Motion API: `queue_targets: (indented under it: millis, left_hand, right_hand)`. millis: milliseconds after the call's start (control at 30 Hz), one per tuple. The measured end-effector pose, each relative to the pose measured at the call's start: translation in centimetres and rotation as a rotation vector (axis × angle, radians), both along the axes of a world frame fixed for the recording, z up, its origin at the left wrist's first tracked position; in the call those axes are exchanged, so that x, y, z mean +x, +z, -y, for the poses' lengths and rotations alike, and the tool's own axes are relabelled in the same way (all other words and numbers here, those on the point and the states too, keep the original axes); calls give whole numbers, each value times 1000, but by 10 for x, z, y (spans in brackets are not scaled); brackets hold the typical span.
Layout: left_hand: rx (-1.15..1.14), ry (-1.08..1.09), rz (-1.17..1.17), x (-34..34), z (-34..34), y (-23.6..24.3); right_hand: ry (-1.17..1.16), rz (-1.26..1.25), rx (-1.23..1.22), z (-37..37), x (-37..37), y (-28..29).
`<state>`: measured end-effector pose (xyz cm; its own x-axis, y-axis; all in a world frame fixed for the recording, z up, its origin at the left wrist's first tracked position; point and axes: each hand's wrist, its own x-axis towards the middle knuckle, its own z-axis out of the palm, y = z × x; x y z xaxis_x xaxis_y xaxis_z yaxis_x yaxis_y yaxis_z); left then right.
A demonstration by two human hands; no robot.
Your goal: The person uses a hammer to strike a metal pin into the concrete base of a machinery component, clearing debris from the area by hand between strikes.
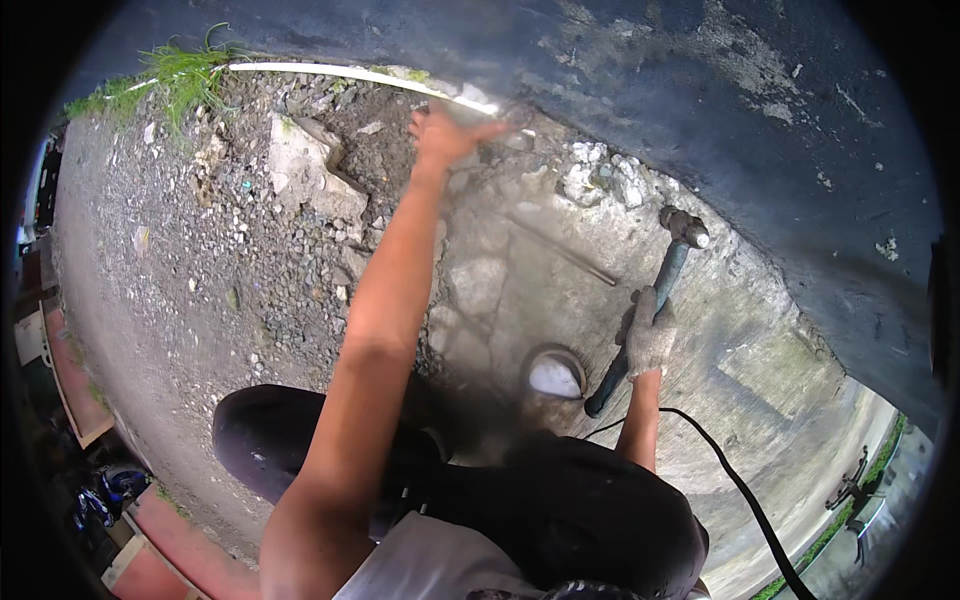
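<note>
My left hand is bare and stretched out toward the foot of the dark wall, fingers apart and slightly blurred. It is beside the end of a thin white pipe and holds nothing I can see. In a pale knitted glove, my right hand is closed around the long dark handle of a hammer. The hammer's metal head points toward the wall. Between the hands a thin metal rod lies on the concrete, partly blurred. A round white object with a tan rim is near the handle's end.
Broken concrete chunks and loose gravel spread to the left. Pale rubble lines the base of the dark wall. A black cable curves along the right. Grass grows at the far left.
</note>
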<state>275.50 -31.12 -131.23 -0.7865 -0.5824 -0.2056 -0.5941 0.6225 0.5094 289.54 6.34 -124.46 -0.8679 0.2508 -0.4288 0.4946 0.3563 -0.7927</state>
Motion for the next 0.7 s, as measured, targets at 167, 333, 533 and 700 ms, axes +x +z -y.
queue_targets:
  millis: [167,333,533,700]
  left_hand:
    - [82,93,-211,5,20,-27]
    - [228,198,-160,-2,-2,-25]
    - [164,133,-221,-1,27,-31]
    - [147,209,-238,0,17,-25]
  right_hand:
    - [48,-104,48,-15,5,-40]
    - [62,-143,70,-24,6,-43]
    - [12,-105,-14,-2,9,-26]
    - [48,-96,-25,-4,6,-24]
